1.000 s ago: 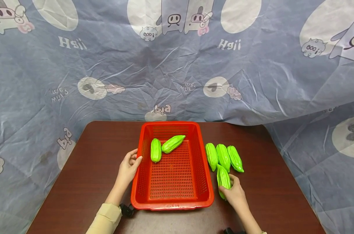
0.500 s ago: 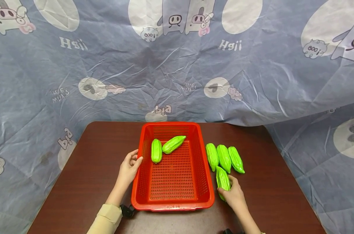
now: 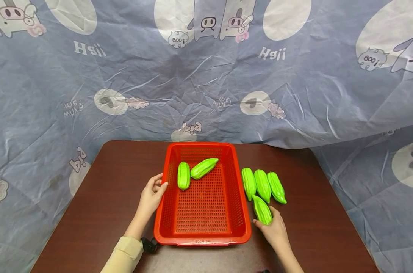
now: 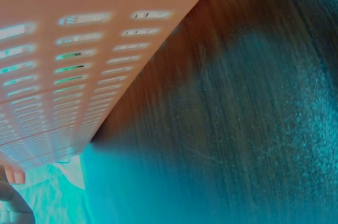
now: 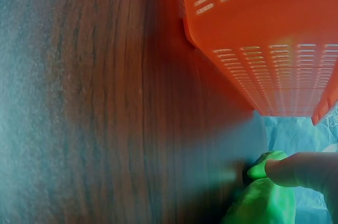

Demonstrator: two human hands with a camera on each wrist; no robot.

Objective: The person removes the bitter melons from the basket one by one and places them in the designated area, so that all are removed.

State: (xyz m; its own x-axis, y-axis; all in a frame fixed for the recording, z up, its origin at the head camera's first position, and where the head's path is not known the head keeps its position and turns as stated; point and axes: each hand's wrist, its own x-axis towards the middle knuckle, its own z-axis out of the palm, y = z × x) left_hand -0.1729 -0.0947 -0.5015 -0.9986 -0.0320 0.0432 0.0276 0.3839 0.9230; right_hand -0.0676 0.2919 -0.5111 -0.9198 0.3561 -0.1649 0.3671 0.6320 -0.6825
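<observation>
You have before you a dark reddish-brown wood-grain table [image 3: 124,170], its far corners rounded. On it stands an upright, red rectangular plastic basket [image 3: 201,212] with slotted walls. Just right of the basket, three bright-green, ribbed, pointed gourds [image 3: 262,185] lie on the wood side by side, tips roughly towards you. Also right of the basket, nearer you than that row, your right hand [image 3: 274,227] holds a fourth bright-green, ribbed gourd [image 3: 262,210]; whether it touches the tabletop cannot be made out.
</observation>
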